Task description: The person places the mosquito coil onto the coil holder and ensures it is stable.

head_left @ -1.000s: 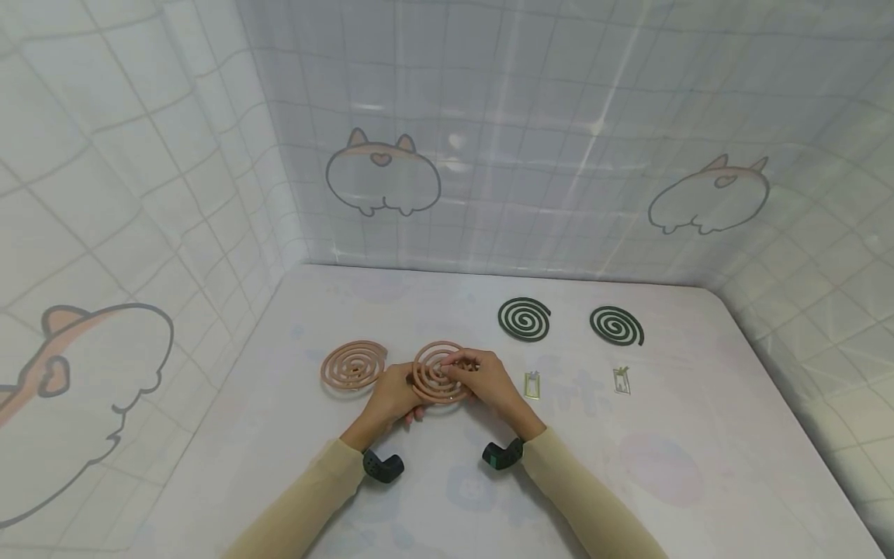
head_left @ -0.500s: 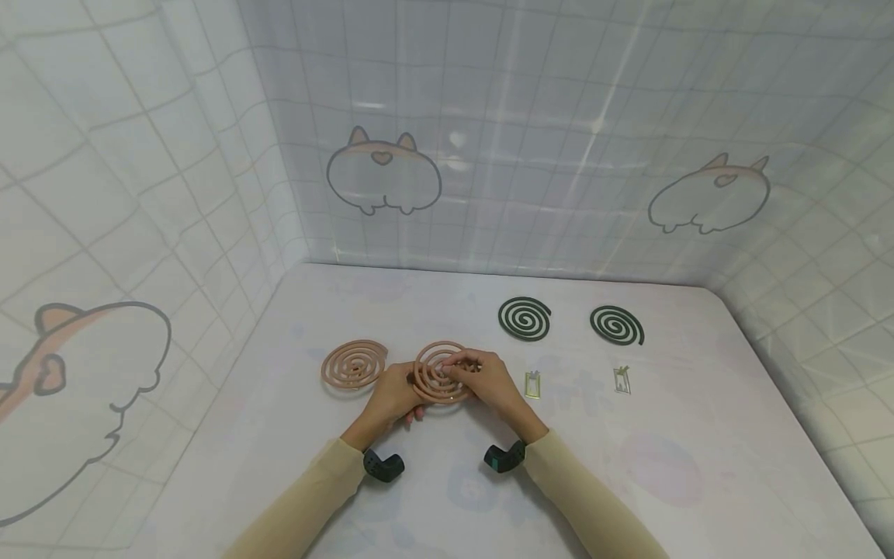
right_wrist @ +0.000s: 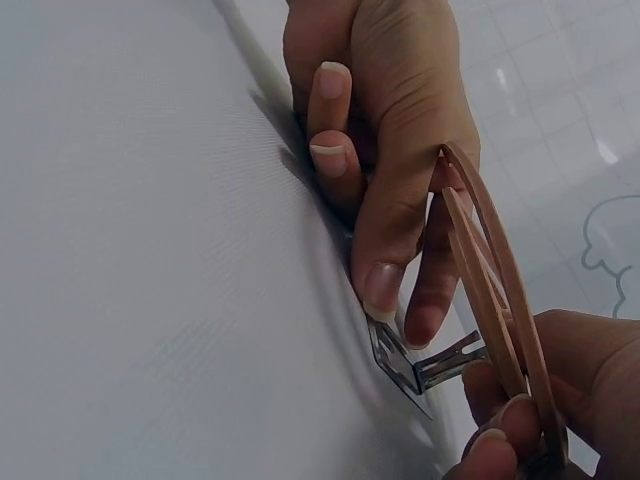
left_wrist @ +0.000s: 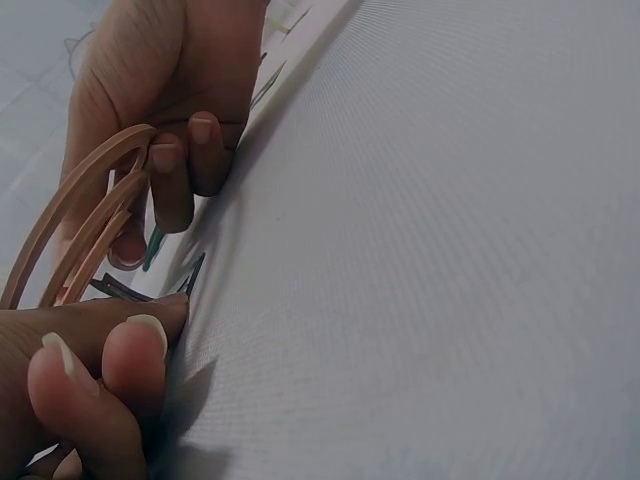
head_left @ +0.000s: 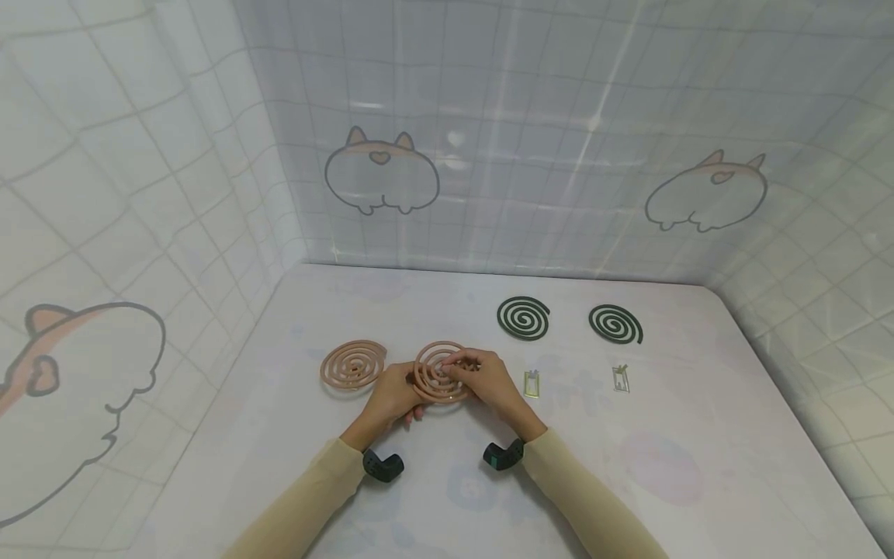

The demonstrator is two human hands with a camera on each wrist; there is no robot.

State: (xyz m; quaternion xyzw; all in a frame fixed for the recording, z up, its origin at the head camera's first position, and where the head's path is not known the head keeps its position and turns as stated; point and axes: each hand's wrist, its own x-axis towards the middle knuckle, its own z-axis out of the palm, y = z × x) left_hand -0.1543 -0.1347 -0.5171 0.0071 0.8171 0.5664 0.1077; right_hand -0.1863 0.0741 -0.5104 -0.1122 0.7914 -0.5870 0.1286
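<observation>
Fingers of the right hand pinch a brown coil near its middle, above the table. Just beneath, I see the left hand gripping a metal stand, thumb against it. Another brown coil lies to the left. At far right lie two green coils, two small stands nearer me.

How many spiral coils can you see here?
4: the held brown coil, another brown coil left of it, one green coil farther back, and another green coil to its right.
</observation>
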